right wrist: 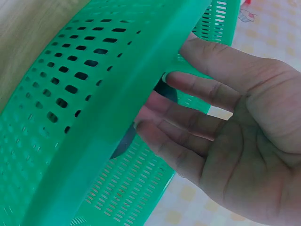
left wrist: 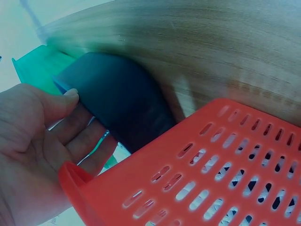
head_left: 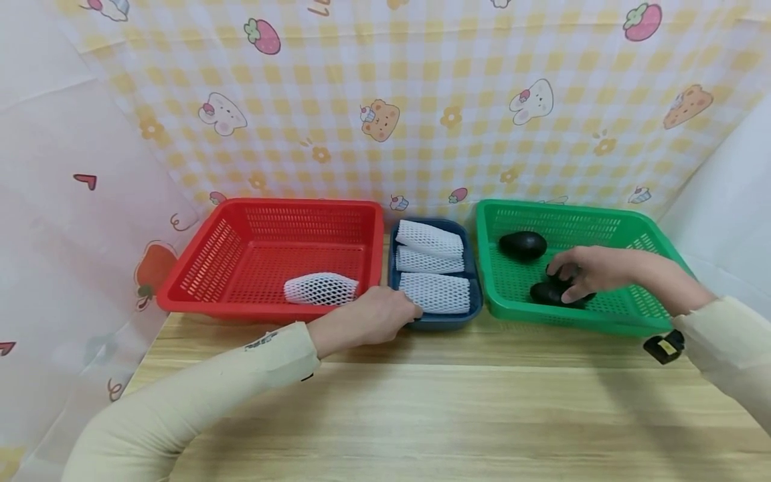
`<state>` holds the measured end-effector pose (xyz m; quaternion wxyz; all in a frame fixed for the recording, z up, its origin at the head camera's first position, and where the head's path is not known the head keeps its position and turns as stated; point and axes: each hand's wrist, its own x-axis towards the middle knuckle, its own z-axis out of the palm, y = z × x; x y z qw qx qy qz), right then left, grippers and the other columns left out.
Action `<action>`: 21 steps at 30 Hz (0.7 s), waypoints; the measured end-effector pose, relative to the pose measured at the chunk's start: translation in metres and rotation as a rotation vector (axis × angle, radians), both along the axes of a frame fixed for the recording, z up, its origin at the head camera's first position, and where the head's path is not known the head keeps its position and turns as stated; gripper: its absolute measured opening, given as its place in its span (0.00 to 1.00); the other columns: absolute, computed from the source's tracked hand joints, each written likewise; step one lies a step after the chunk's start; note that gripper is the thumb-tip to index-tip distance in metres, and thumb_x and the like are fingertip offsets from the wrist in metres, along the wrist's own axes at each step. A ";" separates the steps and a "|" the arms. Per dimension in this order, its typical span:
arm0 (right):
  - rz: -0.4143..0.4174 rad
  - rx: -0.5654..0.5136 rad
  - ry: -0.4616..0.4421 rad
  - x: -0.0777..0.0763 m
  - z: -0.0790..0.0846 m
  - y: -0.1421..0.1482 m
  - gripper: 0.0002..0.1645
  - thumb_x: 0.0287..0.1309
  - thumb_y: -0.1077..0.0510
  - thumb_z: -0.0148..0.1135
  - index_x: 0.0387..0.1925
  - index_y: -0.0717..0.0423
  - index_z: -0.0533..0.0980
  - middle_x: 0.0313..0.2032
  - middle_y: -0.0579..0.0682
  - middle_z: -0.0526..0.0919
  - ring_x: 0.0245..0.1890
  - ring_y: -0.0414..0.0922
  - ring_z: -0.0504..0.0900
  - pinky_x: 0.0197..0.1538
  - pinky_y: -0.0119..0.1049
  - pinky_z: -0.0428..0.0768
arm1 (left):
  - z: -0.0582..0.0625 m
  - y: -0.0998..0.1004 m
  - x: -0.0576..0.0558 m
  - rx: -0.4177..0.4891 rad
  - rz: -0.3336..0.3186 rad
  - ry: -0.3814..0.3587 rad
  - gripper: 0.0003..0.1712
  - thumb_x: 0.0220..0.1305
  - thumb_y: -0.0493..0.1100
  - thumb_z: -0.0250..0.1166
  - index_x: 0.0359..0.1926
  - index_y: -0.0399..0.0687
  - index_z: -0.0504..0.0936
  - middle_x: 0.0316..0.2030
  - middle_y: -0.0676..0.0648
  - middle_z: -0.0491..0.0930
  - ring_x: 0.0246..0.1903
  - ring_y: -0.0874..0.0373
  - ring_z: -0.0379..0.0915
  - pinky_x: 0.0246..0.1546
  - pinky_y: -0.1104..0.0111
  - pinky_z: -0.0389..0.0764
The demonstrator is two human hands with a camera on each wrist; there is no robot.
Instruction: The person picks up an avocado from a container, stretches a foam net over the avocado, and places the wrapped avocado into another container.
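At the front left corner of a blue-grey tray point(head_left: 442, 323), my left hand point(head_left: 379, 313) grips the rim; in the left wrist view its thumb point(left wrist: 63, 104) lies at the tray's edge and the other fingers curl behind it. White foam net sleeves point(head_left: 435, 292) lie in the tray, close to those fingers. Inside the green basket point(head_left: 596, 326), my right hand point(head_left: 587, 268) holds a dark avocado point(head_left: 545, 293) from above, thumb and fingers about it. Partly hidden by the hand and rim, that avocado point(right wrist: 123, 143) also shows in the right wrist view. Another dark avocado point(head_left: 523, 246) lies farther back.
A red basket point(head_left: 271, 309) stands left of the tray, holding a dark fruit in a white foam net point(head_left: 321, 289). All three containers stand side by side on a wooden table point(head_left: 421, 415), before a checked curtain point(head_left: 434, 80). The basket rims rise beside both hands.
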<state>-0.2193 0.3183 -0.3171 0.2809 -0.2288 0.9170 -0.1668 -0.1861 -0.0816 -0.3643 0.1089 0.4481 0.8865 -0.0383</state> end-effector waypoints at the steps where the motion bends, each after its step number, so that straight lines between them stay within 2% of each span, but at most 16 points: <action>1: 0.004 0.007 0.001 -0.001 -0.001 0.000 0.38 0.59 0.54 0.75 0.61 0.73 0.71 0.53 0.64 0.79 0.54 0.64 0.78 0.47 0.49 0.82 | 0.000 0.000 0.000 0.001 -0.001 0.000 0.31 0.54 0.43 0.79 0.61 0.52 0.84 0.45 0.48 0.85 0.37 0.55 0.80 0.39 0.67 0.83; 8: 0.038 0.073 0.013 -0.004 -0.003 -0.001 0.40 0.57 0.54 0.76 0.61 0.75 0.71 0.50 0.61 0.80 0.52 0.63 0.78 0.46 0.50 0.82 | -0.003 -0.001 0.001 0.013 -0.009 0.003 0.32 0.53 0.43 0.80 0.61 0.52 0.84 0.46 0.48 0.85 0.38 0.55 0.81 0.39 0.66 0.84; 21: 0.097 0.138 0.003 -0.008 -0.009 -0.006 0.37 0.55 0.55 0.78 0.59 0.72 0.73 0.45 0.56 0.79 0.47 0.59 0.79 0.43 0.48 0.81 | -0.003 -0.002 0.002 0.014 -0.015 0.012 0.30 0.55 0.43 0.79 0.60 0.52 0.84 0.46 0.48 0.85 0.38 0.55 0.80 0.38 0.66 0.84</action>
